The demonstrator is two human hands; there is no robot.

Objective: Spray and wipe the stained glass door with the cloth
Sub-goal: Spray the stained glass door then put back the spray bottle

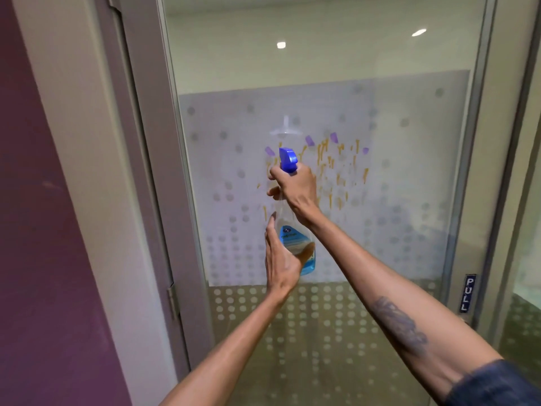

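A glass door [395, 177] with a frosted dotted band fills the view. Yellow-orange streaks and drips [330, 168] mark the frosted band at about chest height. A clear spray bottle [295, 238] with a blue nozzle and a little blue liquid at its bottom is held upright close to the glass. My right hand [295, 189] grips its neck just under the nozzle, with a finger at the trigger. My left hand [282, 259] cups the lower body of the bottle from the left. No cloth is in view.
A grey door frame [152, 171] with a hinge [172, 300] runs down the left, next to a white and purple wall [44, 230]. A blue PULL sign [468, 293] sits at the door's right edge. A clear plastic hook [285, 127] sticks to the glass above the bottle.
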